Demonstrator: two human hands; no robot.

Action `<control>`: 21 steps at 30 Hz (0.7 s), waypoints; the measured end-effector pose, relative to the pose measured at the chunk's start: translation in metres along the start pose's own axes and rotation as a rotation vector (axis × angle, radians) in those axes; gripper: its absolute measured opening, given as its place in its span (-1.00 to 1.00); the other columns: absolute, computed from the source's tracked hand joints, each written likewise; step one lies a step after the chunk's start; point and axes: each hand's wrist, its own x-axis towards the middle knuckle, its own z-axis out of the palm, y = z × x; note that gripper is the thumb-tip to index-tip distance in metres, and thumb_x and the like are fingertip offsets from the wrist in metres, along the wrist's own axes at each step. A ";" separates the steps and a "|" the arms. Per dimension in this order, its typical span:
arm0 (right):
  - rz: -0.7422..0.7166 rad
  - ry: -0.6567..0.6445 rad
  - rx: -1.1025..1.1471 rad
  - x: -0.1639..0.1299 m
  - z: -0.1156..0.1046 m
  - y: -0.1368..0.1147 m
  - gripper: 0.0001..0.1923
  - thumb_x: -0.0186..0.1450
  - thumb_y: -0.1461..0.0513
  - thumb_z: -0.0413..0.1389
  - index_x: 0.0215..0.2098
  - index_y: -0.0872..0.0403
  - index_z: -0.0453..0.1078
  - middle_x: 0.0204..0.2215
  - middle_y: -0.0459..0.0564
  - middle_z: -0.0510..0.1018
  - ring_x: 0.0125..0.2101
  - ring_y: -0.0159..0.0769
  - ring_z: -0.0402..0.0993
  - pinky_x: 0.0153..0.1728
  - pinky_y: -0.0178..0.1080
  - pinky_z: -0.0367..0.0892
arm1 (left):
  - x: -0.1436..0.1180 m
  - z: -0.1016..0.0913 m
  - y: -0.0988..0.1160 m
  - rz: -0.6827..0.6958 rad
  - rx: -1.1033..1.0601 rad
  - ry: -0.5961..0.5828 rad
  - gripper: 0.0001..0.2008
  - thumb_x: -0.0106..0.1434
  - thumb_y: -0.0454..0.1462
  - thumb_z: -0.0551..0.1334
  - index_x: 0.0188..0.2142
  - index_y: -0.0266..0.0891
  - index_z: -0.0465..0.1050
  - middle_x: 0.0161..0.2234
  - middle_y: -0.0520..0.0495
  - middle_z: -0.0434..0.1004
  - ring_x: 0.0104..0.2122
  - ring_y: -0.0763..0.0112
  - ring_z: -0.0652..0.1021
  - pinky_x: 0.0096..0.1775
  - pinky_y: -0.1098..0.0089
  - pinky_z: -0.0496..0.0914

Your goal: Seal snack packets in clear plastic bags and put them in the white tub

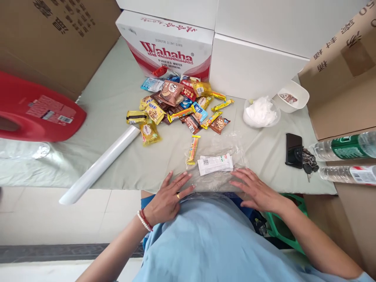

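Note:
A clear plastic bag [205, 182] lies flat at the table's front edge, its near end hanging over towards my blue shirt. My left hand [172, 194] rests at the bag's left side, fingers stretched out and apart. On the right side my right hand [254, 190] is also spread, its fingertips at the plastic. Between them, on or in the bag (I cannot tell which), lie white paper-wrapped packets [216, 163]. A yellow-and-orange snack bar [193, 149] lies just beyond, near the bag's far left corner. Neither hand holds anything.
A heap of wrapped snacks [173, 98] sits before the Wahaba-style water carton [170, 47]. A plastic roll [100, 166] and red jug [38, 109] lie left. Right are a tissue-filled bowl [261, 112], white dish [293, 96], phone [294, 150], keys [309, 161] and bottles [346, 148].

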 end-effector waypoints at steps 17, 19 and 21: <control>0.091 0.237 -0.074 0.068 -0.029 -0.005 -0.34 0.27 -0.17 0.28 0.10 0.12 0.41 -0.03 0.21 0.55 -0.02 0.03 0.42 -0.01 0.00 0.35 | 0.084 0.003 -0.030 -0.682 -0.056 0.477 -0.78 0.33 -0.11 0.18 -0.35 -0.15 0.50 -0.26 -0.14 0.55 -0.08 0.08 0.50 0.02 0.08 0.39; 0.088 0.144 -0.143 0.059 -0.013 -0.023 -0.28 0.27 -0.06 0.33 0.25 0.13 0.33 0.05 0.25 0.53 0.03 0.09 0.40 -0.01 0.03 0.36 | 0.081 0.004 -0.028 -0.688 -0.077 0.521 -0.78 0.33 -0.11 0.18 -0.35 -0.15 0.49 -0.24 -0.14 0.54 -0.07 0.09 0.50 0.03 0.08 0.39; 0.184 0.106 -0.150 0.054 -0.001 -0.025 -0.56 0.39 0.16 0.20 0.20 0.10 0.39 -0.05 0.19 0.59 -0.04 0.03 0.44 -0.09 -0.02 0.38 | 0.080 0.004 -0.030 -0.699 -0.105 0.537 -0.79 0.33 -0.12 0.19 -0.35 -0.15 0.49 -0.24 -0.13 0.54 -0.08 0.11 0.49 0.05 0.09 0.38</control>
